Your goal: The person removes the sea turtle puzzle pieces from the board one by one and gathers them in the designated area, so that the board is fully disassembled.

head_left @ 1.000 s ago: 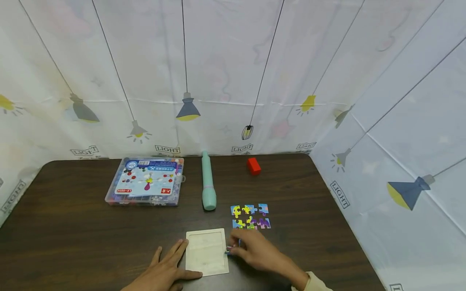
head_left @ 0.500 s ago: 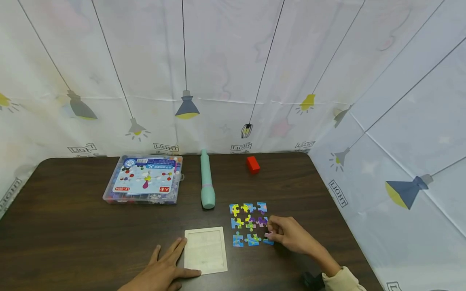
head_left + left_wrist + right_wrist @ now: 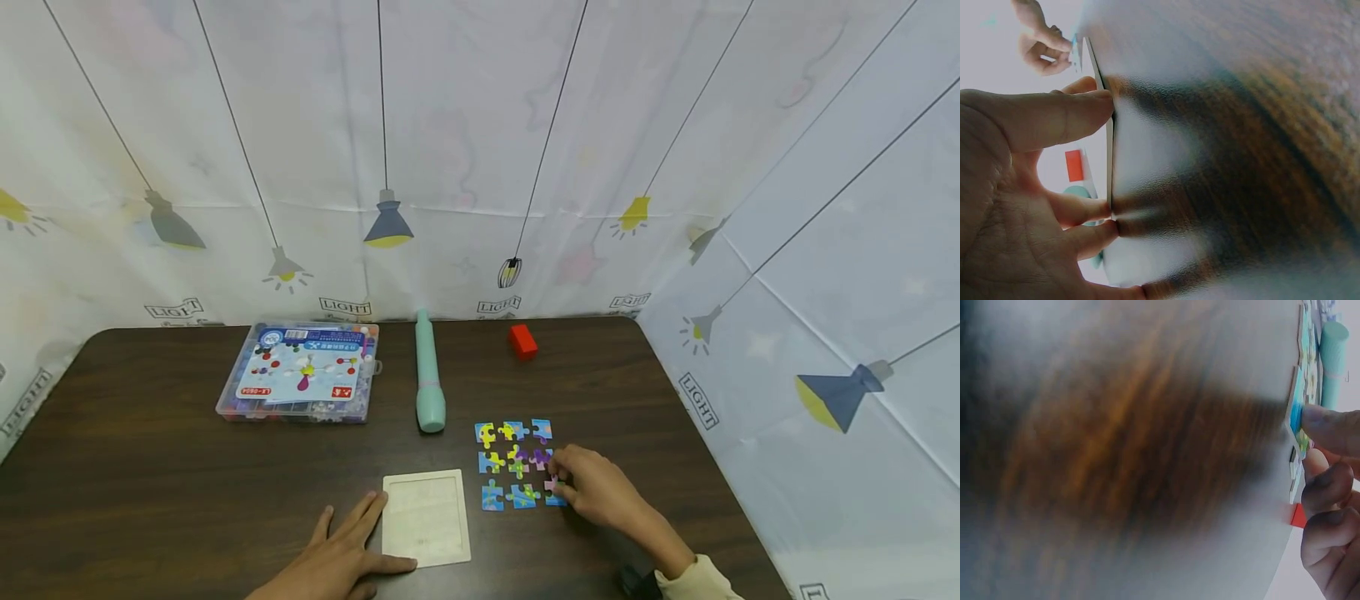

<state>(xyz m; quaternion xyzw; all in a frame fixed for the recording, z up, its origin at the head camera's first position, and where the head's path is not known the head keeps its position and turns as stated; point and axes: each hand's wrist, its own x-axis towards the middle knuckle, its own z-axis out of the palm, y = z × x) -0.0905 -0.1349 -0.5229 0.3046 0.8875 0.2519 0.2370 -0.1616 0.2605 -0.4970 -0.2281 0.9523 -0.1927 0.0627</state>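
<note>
My left hand (image 3: 341, 550) lies with fingers spread on the table, thumb and fingertips at the near and left edges of a square, pale wooden tray (image 3: 426, 518). To the right of it, several colourful jigsaw puzzle pieces (image 3: 522, 497) lie in rows with gaps between them. My right hand (image 3: 597, 487) pinches the lower right puzzle piece (image 3: 1296, 415), blue with some pink, between thumb and fingers. In the right wrist view the thumb presses on its face, and the other fingers are curled. The fingertips cover part of this piece in the head view.
Farther back on the dark wooden table (image 3: 150, 467) stands a clear plastic case (image 3: 300, 371) with a printed card. A mint-green, microphone-shaped stick (image 3: 428, 375) lies beside it. A red block (image 3: 522, 342) sits near the back edge, before a patterned curtain (image 3: 450, 150).
My right hand has moved right, from beside the tray to the lower right puzzle piece, uncovering other pieces of the near row. The left hand has stayed at the tray.
</note>
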